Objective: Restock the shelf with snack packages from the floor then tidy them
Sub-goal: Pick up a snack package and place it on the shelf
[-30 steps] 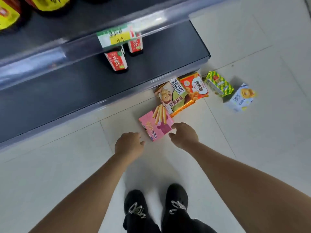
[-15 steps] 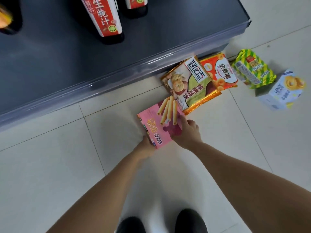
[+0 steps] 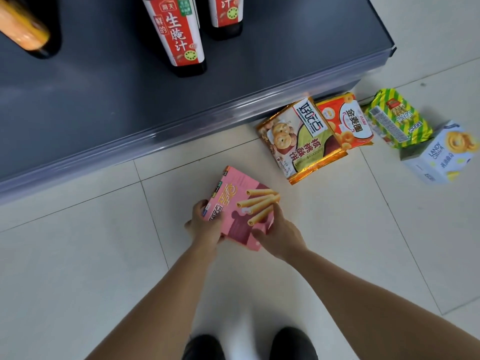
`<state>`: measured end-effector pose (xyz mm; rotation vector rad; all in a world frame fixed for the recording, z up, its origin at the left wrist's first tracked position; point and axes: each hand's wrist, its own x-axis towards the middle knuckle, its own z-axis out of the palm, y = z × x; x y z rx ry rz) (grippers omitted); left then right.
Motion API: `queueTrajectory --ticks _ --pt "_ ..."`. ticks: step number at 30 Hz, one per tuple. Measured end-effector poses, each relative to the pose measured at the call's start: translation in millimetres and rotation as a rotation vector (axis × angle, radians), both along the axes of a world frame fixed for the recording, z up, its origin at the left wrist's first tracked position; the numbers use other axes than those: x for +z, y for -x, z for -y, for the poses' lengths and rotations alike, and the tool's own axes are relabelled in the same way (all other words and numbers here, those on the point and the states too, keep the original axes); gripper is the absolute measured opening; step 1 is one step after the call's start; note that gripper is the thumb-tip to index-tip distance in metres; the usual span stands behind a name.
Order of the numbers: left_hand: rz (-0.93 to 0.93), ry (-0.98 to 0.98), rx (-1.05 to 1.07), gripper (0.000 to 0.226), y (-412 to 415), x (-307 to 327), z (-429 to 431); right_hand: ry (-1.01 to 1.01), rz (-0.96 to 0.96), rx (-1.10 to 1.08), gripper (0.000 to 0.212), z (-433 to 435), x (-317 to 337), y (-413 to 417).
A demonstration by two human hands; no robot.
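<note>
A pink box of wafer rolls [image 3: 241,203] is lifted off the floor, held between both hands. My left hand [image 3: 205,224] grips its left edge and my right hand [image 3: 280,235] grips its lower right corner. On the floor by the shelf lie a gold and green biscuit bag [image 3: 298,141], an orange-red snack bag [image 3: 342,120], a green and yellow striped bag [image 3: 397,118] and a pale blue cookie box [image 3: 441,154]. The dark grey bottom shelf [image 3: 104,100] fills the upper left.
Two dark sauce bottles with red labels [image 3: 179,35] [image 3: 226,16] stand on the shelf, and a blurred orange-labelled bottle [image 3: 23,27] at far left. The shelf's clear front rail [image 3: 181,126] juts over the floor. My black shoes [image 3: 249,344] stand on white tiles.
Both hands reached down, closed on the pink box and lifted it off the floor towards me, turning it. The view dropped closer to the floor and shelf.
</note>
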<state>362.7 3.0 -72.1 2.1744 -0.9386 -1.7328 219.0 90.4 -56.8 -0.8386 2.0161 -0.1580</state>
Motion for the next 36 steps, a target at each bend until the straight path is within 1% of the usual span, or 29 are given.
queueTrajectory --ticks 2,3,5,7,8,10,13,14,16,18,20,22,23,24,26,29,33,36 --pt "0.023 0.056 -0.02 0.041 -12 -19 2 0.005 0.011 -0.019 0.06 -2 -3 -3" --pt "0.009 0.056 -0.033 0.042 -14 -17 4 0.012 -0.01 -0.056 0.058 -1 -3 -2" --pt "-0.061 0.053 -0.036 0.039 -14 10 9 0.021 -0.13 -0.132 0.057 6 3 3" --pt "-0.136 0.039 -0.06 0.036 -18 29 11 0.037 -0.228 -0.118 0.065 14 13 9" --pt "-0.165 0.025 -0.086 0.035 -21 39 11 0.044 -0.233 -0.088 0.068 18 19 12" --pt "-0.212 -0.012 -0.136 0.035 -28 63 8 0.024 -0.149 -0.062 0.062 24 35 15" --pt "-0.22 -0.033 -0.118 0.043 -41 98 5 0.09 0.178 -0.239 0.04 24 74 8" --pt "-0.21 -0.017 -0.089 0.047 -45 111 4 0.126 0.236 -0.275 0.035 22 92 3" --pt "-0.161 0.043 -0.044 0.051 -52 140 0 0.166 0.249 -0.275 0.032 20 129 -7" --pt "-0.094 0.092 0.02 0.054 -58 172 -4 0.187 0.274 -0.335 0.029 21 165 -17" --pt "-0.042 0.147 0.081 0.045 -61 213 -8 0.197 0.327 -0.4 0.024 25 202 -27" --pt "-0.048 0.241 0.071 0.031 -61 256 -12 0.218 0.34 -0.426 0.025 34 240 -37" --pt "-0.039 0.291 0.037 0.026 -62 276 -12 0.242 0.327 -0.413 0.024 40 259 -41" --pt "-0.023 0.338 0.002 0.026 -64 294 -13 0.27 0.305 -0.385 0.02 45 278 -46" --pt "0.022 0.405 -0.016 0.032 -71 328 -12 0.327 0.25 -0.3 0.014 55 315 -55" --pt "0.125 0.48 -0.019 0.033 -84 379 -8 0.389 0.151 -0.158 0.02 66 369 -65" --pt "0.139 0.572 0.029 0.039 -105 454 -4 0.496 0.043 0.026 0.024 77 444 -83" --pt "0.168 0.633 0.104 0.036 -127 507 -8 0.57 0.009 0.141 0.029 85 496 -104"
